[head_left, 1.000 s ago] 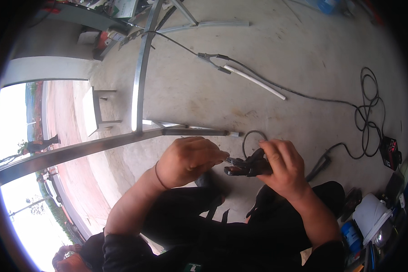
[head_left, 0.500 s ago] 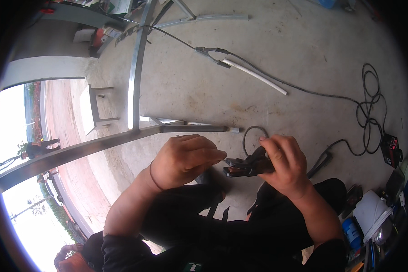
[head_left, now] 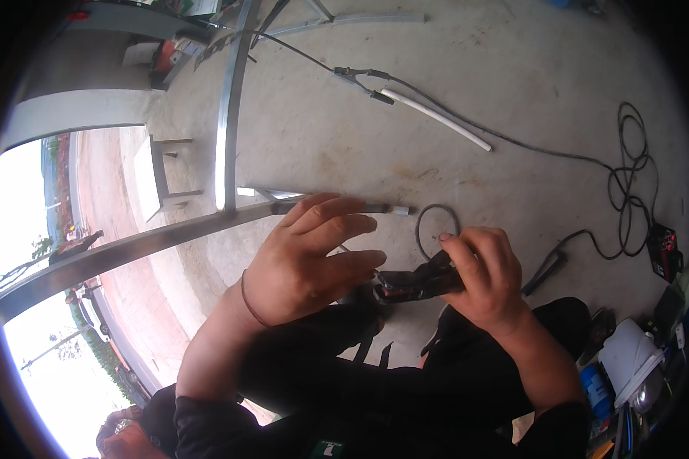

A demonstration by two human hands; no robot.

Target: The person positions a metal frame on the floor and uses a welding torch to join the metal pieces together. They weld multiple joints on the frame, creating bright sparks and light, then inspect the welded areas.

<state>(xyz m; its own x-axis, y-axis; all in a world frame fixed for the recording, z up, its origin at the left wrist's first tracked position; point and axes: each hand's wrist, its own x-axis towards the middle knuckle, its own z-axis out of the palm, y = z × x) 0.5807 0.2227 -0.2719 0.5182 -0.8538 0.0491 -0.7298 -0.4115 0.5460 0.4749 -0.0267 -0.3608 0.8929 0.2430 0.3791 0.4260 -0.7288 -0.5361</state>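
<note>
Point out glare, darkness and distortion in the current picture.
Head view: the sky at left burns white; the upright metal bar glares; corners fall black; the long beam looks bowed; the black clamp in the right hand shows little detail.

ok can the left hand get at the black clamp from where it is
Probably yes: the left hand is close to the black clamp in the right hand, and nothing visible blocks the way.

The head fisheye looks down at both hands [head_left: 306,260] [head_left: 484,279].
</note>
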